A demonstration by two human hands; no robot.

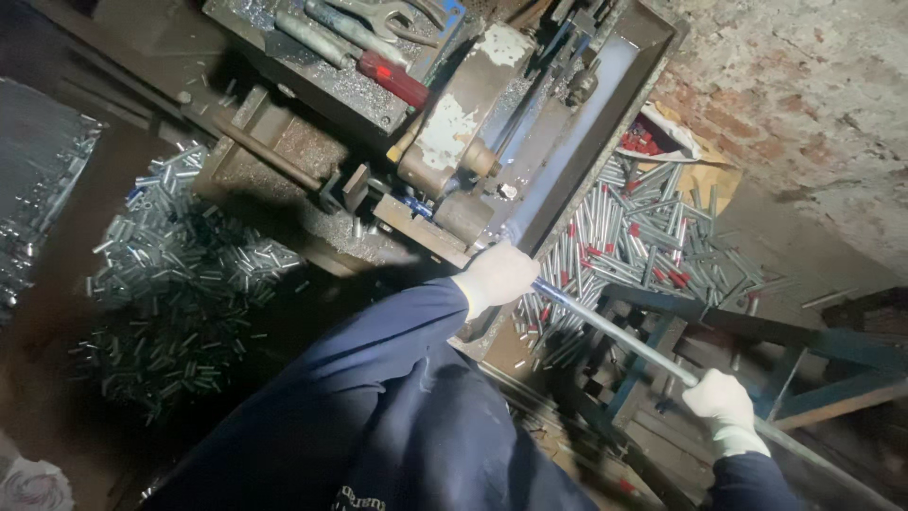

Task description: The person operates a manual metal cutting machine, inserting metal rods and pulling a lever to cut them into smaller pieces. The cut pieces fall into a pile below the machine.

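Two gloved hands, left hand (498, 273) and right hand (721, 397). One long metal rod (615, 333). One cutting machine (492, 142). Two heaps of short cut tubes, too many to count: left heap (180, 274), right heap (643, 237).

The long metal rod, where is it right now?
In the head view, the long metal rod runs diagonally at lower right, gripped by the left hand near the machine and the right hand.

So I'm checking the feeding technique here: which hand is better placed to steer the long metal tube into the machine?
Probably the left hand: it grips the tube right at the machine's edge. The right hand holds it farther back, better for pushing.
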